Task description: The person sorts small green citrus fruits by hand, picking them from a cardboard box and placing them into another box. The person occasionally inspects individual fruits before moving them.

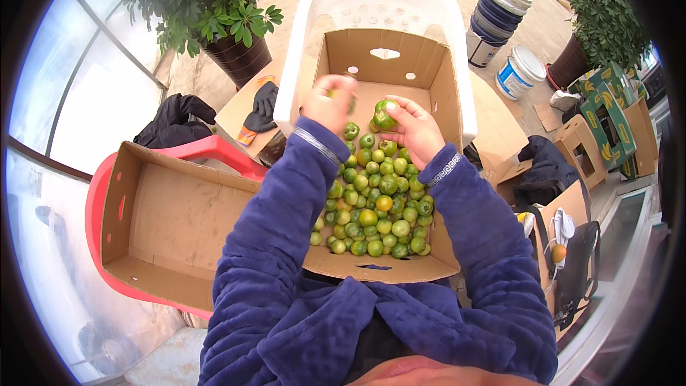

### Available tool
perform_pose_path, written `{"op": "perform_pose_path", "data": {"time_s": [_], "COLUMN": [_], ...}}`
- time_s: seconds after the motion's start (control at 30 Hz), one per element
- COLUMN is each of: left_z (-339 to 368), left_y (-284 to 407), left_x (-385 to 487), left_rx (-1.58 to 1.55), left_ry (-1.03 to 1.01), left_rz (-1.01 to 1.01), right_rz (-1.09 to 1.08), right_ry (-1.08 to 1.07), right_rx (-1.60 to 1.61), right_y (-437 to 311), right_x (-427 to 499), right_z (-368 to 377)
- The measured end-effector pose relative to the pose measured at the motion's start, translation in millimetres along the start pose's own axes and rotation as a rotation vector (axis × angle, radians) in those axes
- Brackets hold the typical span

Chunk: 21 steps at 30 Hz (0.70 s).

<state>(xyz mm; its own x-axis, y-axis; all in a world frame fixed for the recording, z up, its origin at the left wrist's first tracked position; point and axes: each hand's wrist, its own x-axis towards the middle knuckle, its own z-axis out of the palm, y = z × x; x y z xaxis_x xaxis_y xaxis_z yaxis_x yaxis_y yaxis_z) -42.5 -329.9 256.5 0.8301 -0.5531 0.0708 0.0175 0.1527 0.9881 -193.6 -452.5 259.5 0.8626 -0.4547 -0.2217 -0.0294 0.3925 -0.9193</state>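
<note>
My right hand grips a green tomato between thumb and fingers, above a cardboard box. Another green fruit is partly visible just below those fingertips. Blurred by motion, my left hand is curled around a small green tomato, mostly covered by the fingers. Beneath both wrists, many loose tomatoes fill the near part of the box, mostly green with a few turning yellow-orange. Bare cardboard shows at the box's far end.
The box rests on a white plastic chair. At left, an empty cardboard box sits on a red plastic chair. Black gloves lie on cardboard. Potted plants, stacked buckets and banana cartons stand farther off.
</note>
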Motion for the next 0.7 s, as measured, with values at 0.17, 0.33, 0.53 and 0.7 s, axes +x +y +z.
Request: {"op": "perform_pose_path", "data": {"time_s": [0.17, 0.33, 0.53, 0.7], "left_z": [-34.2, -23.8, -18.4, -13.3], "left_y": [10.0, 11.3, 4.4, -3.2], "left_x": [17.6, 11.8, 10.5, 7.2], "left_rx": [-0.685, -0.870, -0.900, -0.793], "left_ry": [0.392, 0.032, -0.233, -0.347], "left_rz": [-0.085, -0.259, -0.367, -0.289], "right_rz": [-0.014, -0.033, 0.136, -0.041], "right_ry": [-0.385, -0.933, -1.221, -1.058], "right_rx": [-0.503, -1.081, -1.433, -1.362], "right_y": [2.1, 5.4, 51.1, 46.2], "right_x": [-7.3, -30.5, -35.7, -38.5], "right_z": [5.6, 21.7, 23.6, 22.0]}}
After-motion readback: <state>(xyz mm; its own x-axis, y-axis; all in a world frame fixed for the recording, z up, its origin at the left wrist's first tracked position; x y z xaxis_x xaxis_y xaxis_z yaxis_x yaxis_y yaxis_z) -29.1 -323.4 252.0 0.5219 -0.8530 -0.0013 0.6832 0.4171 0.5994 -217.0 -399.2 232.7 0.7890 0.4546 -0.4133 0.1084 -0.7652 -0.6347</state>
